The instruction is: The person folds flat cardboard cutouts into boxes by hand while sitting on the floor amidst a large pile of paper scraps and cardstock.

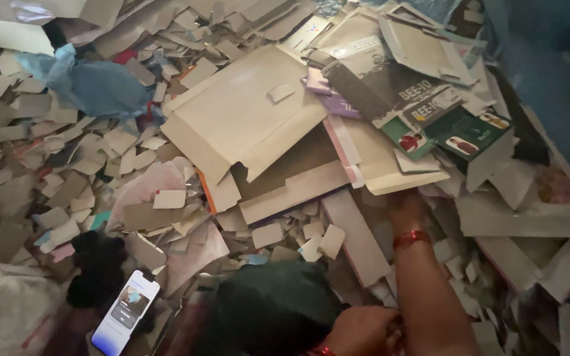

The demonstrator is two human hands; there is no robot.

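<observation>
Cardboard sheets [371, 173] hide your right hand [409, 201] beneath them, grip unseen; your left hand [363, 329] rests curled beside the elbow.

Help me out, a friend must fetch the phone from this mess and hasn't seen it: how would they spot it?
Start at the big pale flattened cardboard box in the middle of the scrap heap, then drop to the lower left edge of the view. There the phone lies beside a black cloth, the only thing with a lit screen.
</observation>
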